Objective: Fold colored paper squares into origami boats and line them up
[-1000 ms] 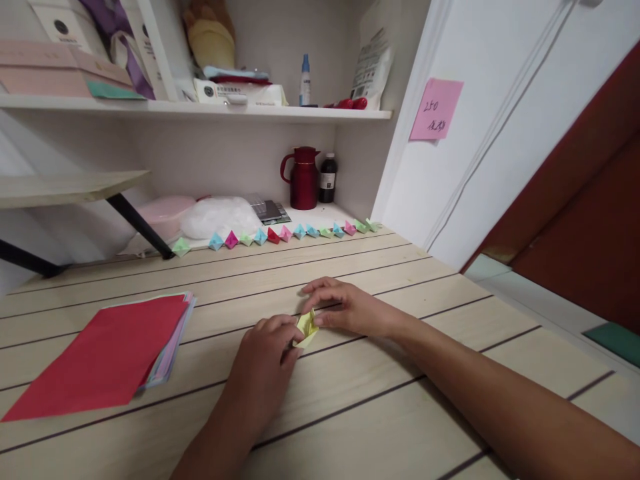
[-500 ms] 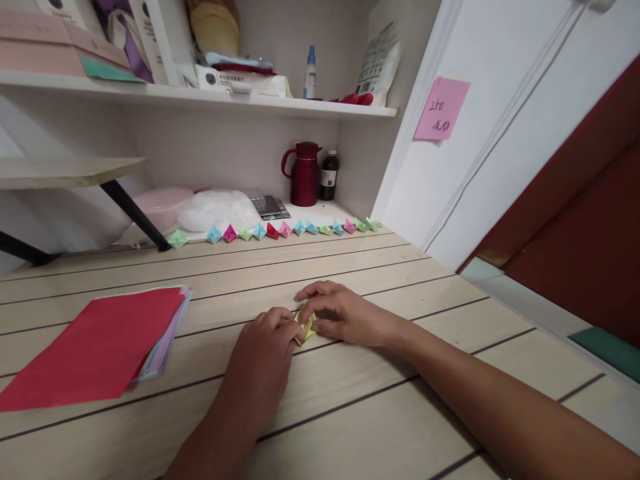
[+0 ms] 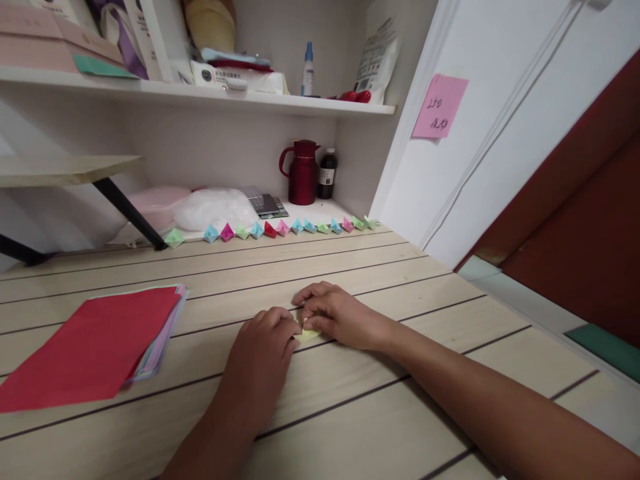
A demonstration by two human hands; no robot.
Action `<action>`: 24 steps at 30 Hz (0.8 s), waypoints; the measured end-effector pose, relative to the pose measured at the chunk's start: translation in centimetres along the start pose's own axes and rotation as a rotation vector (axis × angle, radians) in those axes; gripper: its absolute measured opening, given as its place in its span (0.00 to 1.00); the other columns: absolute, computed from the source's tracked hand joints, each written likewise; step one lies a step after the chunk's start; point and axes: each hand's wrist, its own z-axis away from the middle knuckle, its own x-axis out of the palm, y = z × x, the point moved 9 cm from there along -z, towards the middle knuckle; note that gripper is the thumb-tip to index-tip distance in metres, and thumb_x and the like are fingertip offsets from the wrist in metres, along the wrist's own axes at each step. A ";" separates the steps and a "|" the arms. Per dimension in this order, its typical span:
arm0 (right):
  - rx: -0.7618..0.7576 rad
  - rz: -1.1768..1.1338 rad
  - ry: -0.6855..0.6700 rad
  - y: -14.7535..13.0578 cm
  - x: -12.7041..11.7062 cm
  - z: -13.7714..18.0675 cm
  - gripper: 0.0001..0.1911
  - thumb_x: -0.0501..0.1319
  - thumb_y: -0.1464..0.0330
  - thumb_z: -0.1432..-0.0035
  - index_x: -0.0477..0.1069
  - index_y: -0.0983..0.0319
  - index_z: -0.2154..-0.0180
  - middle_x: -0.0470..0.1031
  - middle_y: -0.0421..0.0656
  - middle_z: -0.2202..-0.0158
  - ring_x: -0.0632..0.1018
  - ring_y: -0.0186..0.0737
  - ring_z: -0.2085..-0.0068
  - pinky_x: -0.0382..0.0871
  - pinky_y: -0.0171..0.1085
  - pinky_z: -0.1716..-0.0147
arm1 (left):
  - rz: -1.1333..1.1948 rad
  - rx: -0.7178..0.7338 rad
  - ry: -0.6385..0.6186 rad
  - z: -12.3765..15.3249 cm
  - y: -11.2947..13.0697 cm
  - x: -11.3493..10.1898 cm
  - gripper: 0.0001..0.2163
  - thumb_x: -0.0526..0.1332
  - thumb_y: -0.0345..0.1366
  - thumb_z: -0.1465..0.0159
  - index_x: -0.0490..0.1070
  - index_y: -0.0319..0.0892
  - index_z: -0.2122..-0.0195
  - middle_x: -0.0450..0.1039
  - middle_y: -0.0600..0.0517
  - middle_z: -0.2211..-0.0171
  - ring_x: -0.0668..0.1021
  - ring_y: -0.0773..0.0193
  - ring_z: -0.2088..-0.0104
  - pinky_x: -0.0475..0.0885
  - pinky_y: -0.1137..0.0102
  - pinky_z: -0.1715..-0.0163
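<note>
A small piece of folded yellow paper point(image 3: 309, 335) lies on the wooden table, mostly covered by my fingers. My left hand point(image 3: 266, 340) grips its left side, fingers curled and thumb pressed toward the paper. From the right, my right hand point(image 3: 333, 313) pinches the paper between thumb and fingers. The fingertips of both hands almost meet over it. Further back, a row of small folded paper pieces point(image 3: 257, 230) in green, blue, pink and red runs along the table's rear edge.
A stack of coloured paper with a red sheet point(image 3: 95, 347) on top lies at left. Behind stand a dark red jug point(image 3: 303, 175) and a dark bottle point(image 3: 327, 175). A small raised shelf's black leg point(image 3: 129, 212) rests at the back left.
My right fingers have closed down on the yellow paper, which now looks flatter and shows less between the hands. The view has shifted slightly.
</note>
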 end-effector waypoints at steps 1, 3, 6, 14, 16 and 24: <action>0.001 -0.004 -0.002 0.0 0.0 0.0 0.06 0.62 0.74 0.42 0.76 0.61 0.69 0.75 0.46 0.54 0.73 0.43 0.50 0.65 0.43 0.49 | -0.036 0.005 -0.011 -0.1 0.2 0.1 0.09 0.56 0.26 0.37 0.74 0.44 0.64 0.74 0.51 0.58 0.74 0.58 0.56 0.67 0.62 0.55; -0.007 -0.023 -0.008 -0.1 0.0 0.0 0.06 0.62 0.74 0.42 0.77 0.61 0.69 0.74 0.46 0.53 0.73 0.43 0.50 0.65 0.42 0.49 | -0.125 0.021 -0.043 -0.3 0.7 0.3 0.09 0.54 0.27 0.35 0.74 0.44 0.65 0.74 0.50 0.58 0.75 0.58 0.57 0.67 0.61 0.56; -0.028 -0.049 -0.023 -0.3 -0.1 0.1 0.06 0.62 0.75 0.42 0.77 0.61 0.69 0.74 0.46 0.54 0.74 0.42 0.51 0.65 0.42 0.49 | -0.242 0.067 -0.086 -0.3 1.6 0.7 0.12 0.52 0.26 0.34 0.74 0.44 0.64 0.75 0.49 0.58 0.75 0.56 0.57 0.66 0.58 0.55; 0.144 -0.208 0.052 2.2 -2.0 0.3 0.13 0.64 0.67 0.43 0.72 0.59 0.55 0.76 0.43 0.58 0.75 0.38 0.59 0.68 0.36 0.59 | -0.200 0.058 -0.101 0.0 1.4 0.8 0.10 0.54 0.26 0.36 0.73 0.43 0.62 0.74 0.48 0.56 0.74 0.55 0.56 0.66 0.58 0.55; 0.246 -0.193 0.086 3.5 -2.5 0.5 0.12 0.62 0.66 0.41 0.72 0.60 0.55 0.76 0.41 0.64 0.75 0.36 0.65 0.67 0.34 0.64 | -0.196 0.072 -0.086 0.0 1.4 0.8 0.10 0.54 0.26 0.36 0.73 0.43 0.62 0.74 0.48 0.57 0.75 0.56 0.57 0.66 0.59 0.55; 0.308 0.004 0.090 3.3 -2.1 0.7 0.05 0.63 0.65 0.44 0.75 0.60 0.67 0.76 0.39 0.72 0.73 0.35 0.71 0.61 0.32 0.71 | -0.303 0.106 -0.083 0.1 1.9 1.1 0.13 0.49 0.27 0.34 0.73 0.42 0.65 0.75 0.47 0.60 0.76 0.55 0.58 0.66 0.56 0.55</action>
